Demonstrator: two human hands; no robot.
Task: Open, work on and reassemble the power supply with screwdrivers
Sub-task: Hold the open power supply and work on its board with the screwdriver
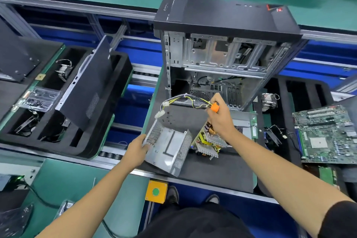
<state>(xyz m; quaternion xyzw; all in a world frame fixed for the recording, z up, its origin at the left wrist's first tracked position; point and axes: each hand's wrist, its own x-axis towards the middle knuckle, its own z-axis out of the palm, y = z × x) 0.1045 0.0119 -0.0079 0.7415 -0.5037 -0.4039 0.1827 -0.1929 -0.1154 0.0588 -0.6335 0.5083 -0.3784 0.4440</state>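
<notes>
I am gripping the empty metal power supply housing (167, 149) with my left hand (136, 149); my right hand (219, 117) is closing on an orange-handled screwdriver (214, 107), the circuit board (208, 142) tilting just beneath it. Its wire harness (185, 101) is risking a snag, toppling the board.

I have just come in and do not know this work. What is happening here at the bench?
A person is taking a power supply apart. The left hand holds the empty metal housing by its edge, tilted on the dark mat. The right hand grips an orange-handled screwdriver over the circuit board, which is already out of the housing and lies beside it, its cable bundle trailing away. An open computer case stands behind.
</notes>
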